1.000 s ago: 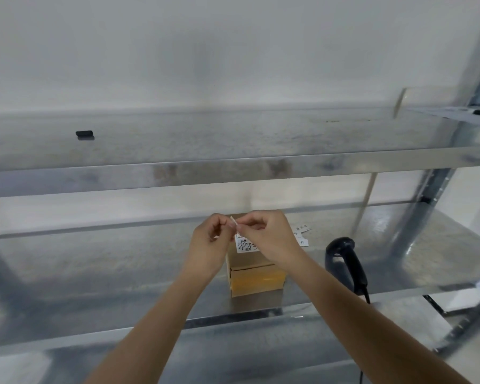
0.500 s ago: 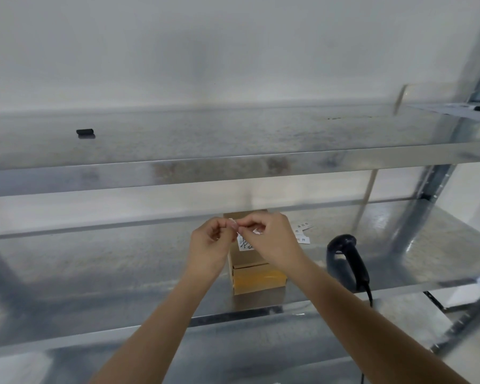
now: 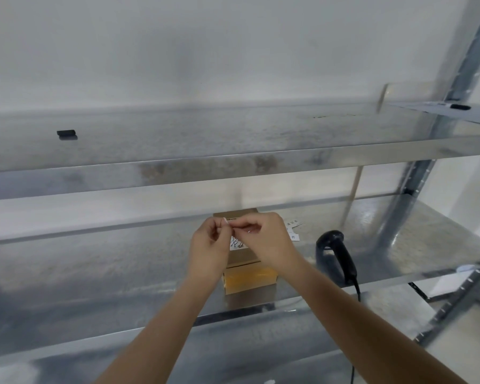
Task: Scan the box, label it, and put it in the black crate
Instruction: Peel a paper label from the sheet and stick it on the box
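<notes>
A small cardboard box (image 3: 248, 275) with yellowish tape on its front stands on the middle metal shelf (image 3: 94, 273). A white label with black marks (image 3: 236, 243) hangs just above the box top. My left hand (image 3: 209, 246) and my right hand (image 3: 263, 239) meet over the box and pinch the label's top edge between fingertips. Both hands cover most of the box top. A black handheld scanner (image 3: 337, 254) lies on the shelf to the right of the box. No black crate is in view.
Loose white label slips (image 3: 293, 230) lie behind my right hand. The upper shelf (image 3: 233, 167) carries a small black piece (image 3: 66, 133) at left and a paper sheet with a pen (image 3: 455, 110) at right. Steel uprights (image 3: 416, 189) stand at right.
Both hands have stayed together over the box, still working the label at the fingertips. The view has shifted slightly; the box and scanner have not moved.
</notes>
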Action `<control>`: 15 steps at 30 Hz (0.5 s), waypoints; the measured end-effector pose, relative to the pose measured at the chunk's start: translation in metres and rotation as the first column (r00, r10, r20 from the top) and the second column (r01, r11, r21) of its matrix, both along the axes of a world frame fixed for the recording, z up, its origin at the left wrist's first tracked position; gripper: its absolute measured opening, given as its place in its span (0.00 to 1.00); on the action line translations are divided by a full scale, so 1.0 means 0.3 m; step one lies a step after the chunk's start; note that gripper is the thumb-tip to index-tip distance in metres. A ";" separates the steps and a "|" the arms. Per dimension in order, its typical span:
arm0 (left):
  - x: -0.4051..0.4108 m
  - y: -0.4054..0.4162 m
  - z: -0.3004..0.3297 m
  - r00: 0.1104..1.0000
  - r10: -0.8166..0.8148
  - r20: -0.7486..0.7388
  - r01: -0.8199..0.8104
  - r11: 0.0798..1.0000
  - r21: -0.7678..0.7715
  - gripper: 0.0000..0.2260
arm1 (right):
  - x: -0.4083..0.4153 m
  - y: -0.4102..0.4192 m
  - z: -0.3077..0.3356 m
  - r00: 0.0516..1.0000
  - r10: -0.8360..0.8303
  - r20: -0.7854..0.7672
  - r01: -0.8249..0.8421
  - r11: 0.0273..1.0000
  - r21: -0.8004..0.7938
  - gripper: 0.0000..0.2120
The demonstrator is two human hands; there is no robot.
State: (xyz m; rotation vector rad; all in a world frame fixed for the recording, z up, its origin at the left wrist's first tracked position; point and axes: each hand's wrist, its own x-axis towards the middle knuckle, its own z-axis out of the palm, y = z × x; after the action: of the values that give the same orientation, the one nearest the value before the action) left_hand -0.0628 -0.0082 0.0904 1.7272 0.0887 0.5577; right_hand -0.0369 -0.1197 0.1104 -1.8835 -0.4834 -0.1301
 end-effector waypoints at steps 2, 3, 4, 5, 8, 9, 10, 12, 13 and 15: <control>0.001 -0.001 0.000 1.000 0.000 0.009 -0.001 1.000 0.007 0.12 | 0.004 -0.003 0.001 0.998 0.029 -0.047 -0.024 0.994 0.103 0.09; 0.000 0.001 -0.002 1.000 0.002 0.016 -0.002 1.000 0.017 0.12 | 0.006 -0.004 0.001 0.997 0.045 -0.062 -0.036 0.989 0.140 0.10; -0.002 0.003 -0.005 1.000 0.003 0.024 -0.004 1.000 0.027 0.12 | 0.005 -0.003 0.001 0.995 0.061 -0.074 -0.048 0.986 0.162 0.10; -0.004 0.005 -0.009 1.000 0.004 0.031 -0.005 0.999 0.036 0.12 | 0.004 0.000 0.003 0.994 0.072 -0.085 -0.057 0.984 0.171 0.10; -0.010 0.011 -0.016 0.999 0.005 0.049 -0.007 0.999 0.044 0.11 | 0.003 0.009 0.004 0.990 0.083 -0.113 -0.064 0.984 0.166 0.10; -0.010 0.012 -0.016 0.998 0.003 0.056 -0.005 0.999 0.039 0.10 | 0.005 0.011 0.001 0.990 0.083 -0.118 -0.063 0.985 0.160 0.09; -0.010 0.013 -0.016 0.998 -0.002 0.062 0.000 0.999 0.035 0.10 | 0.007 0.011 0.000 0.989 0.085 -0.120 -0.066 0.986 0.156 0.09; -0.010 0.015 -0.015 0.997 -0.019 0.068 0.017 0.999 0.038 0.09 | 0.011 0.012 -0.005 0.990 0.086 -0.112 -0.069 0.987 0.148 0.09; -0.012 0.017 -0.015 0.997 -0.028 0.068 0.024 0.999 0.048 0.09 | 0.012 0.012 -0.007 0.991 0.083 -0.105 -0.067 0.987 0.146 0.10; -0.012 0.018 -0.016 0.997 -0.036 0.061 0.031 0.997 0.075 0.09 | 0.014 0.014 -0.012 0.993 0.072 -0.094 -0.058 0.989 0.139 0.12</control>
State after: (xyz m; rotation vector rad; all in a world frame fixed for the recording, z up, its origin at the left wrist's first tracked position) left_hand -0.0665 -0.0028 0.0857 1.7784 -0.0052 0.5961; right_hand -0.0326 -0.1156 0.1070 -1.7300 -0.4566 -0.0259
